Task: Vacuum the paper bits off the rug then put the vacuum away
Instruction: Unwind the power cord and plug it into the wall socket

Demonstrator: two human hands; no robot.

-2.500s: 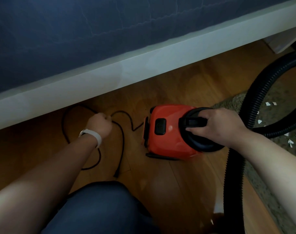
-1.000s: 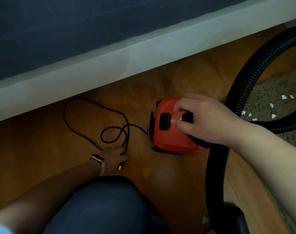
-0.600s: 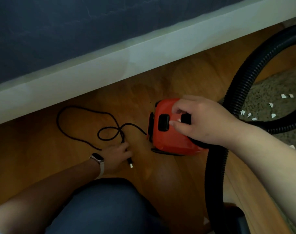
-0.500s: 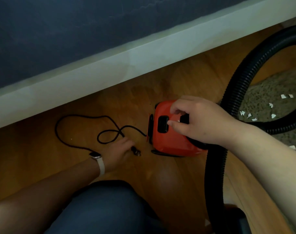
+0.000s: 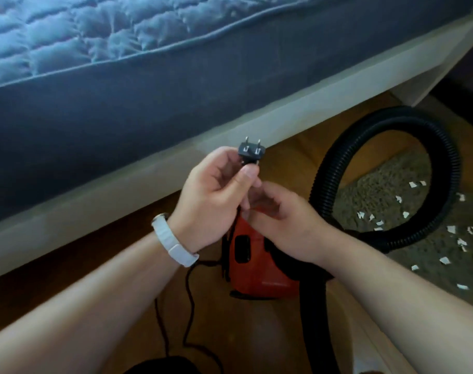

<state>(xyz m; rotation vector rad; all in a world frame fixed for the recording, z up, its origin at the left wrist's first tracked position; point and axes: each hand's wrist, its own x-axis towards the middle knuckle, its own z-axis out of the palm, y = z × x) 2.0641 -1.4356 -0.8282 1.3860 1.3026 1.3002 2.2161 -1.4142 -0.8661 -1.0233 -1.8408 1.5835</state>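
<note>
My left hand (image 5: pixel 216 190) holds the black two-pin plug (image 5: pixel 251 151) of the power cord (image 5: pixel 188 314) up in front of me, pins pointing upward. Just below the plug, my right hand (image 5: pixel 281 220) pinches the cord. Under both hands a small red vacuum (image 5: pixel 254 268) sits on the wooden floor. Its black ribbed hose (image 5: pixel 335 160) loops up to the right and back down. White paper bits (image 5: pixel 377 225) lie scattered on the grey-brown rug (image 5: pixel 386 190) at the right.
A bed with a blue-grey quilted mattress (image 5: pixel 122 76) on a white frame (image 5: pixel 154 168) fills the upper part of the view, its corner at the top right. The cord trails across the wooden floor (image 5: pixel 230 333) toward my knee at the bottom edge.
My left hand picked the plug off the floor and raised it. My right hand left the vacuum's top and came up to the cord. The view tilted upward toward the bed.
</note>
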